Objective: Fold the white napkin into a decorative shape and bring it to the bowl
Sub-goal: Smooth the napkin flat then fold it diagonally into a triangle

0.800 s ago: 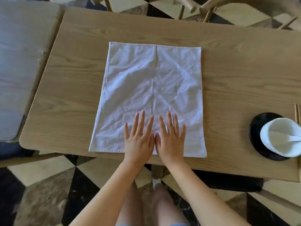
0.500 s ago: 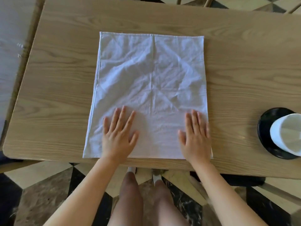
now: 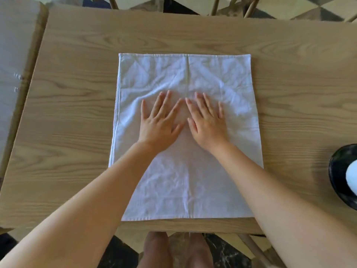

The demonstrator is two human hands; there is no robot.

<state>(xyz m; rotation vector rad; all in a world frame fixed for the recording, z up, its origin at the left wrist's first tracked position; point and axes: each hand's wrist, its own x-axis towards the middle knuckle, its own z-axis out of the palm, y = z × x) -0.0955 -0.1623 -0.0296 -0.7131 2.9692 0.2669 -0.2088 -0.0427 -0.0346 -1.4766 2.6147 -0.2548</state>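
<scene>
The two hands are seen in a new place. Half a second ago they were spread wide apart near the close edge of the napkin (image 3: 185,74); now they are laid side by side in its middle, further up the cloth. The left hand (image 3: 160,122) and the right hand (image 3: 207,124) are both pressed flat, palms down, with fingers spread — nothing is gripped by either one. The pointing fingers are angled toward each other and almost meet, and the thumbs are kept just apart. Small wrinkles are bunched up in the cloth just past the fingertips.

The napkin is spread flat in the middle of the wooden table (image 3: 77,93). Its close edge is lined up just beside the table's near edge. Its far edge is marked by a short crease in the middle.

Wide bare wood is left on the napkin's left, right and far sides. The bowl (image 3: 352,178) is cut off at the right edge of the view, sitting on a black plate (image 3: 337,171), well apart from the cloth. A second table (image 3: 11,55) is set just beside the first on the left. Chair legs are seen past the far edge.
</scene>
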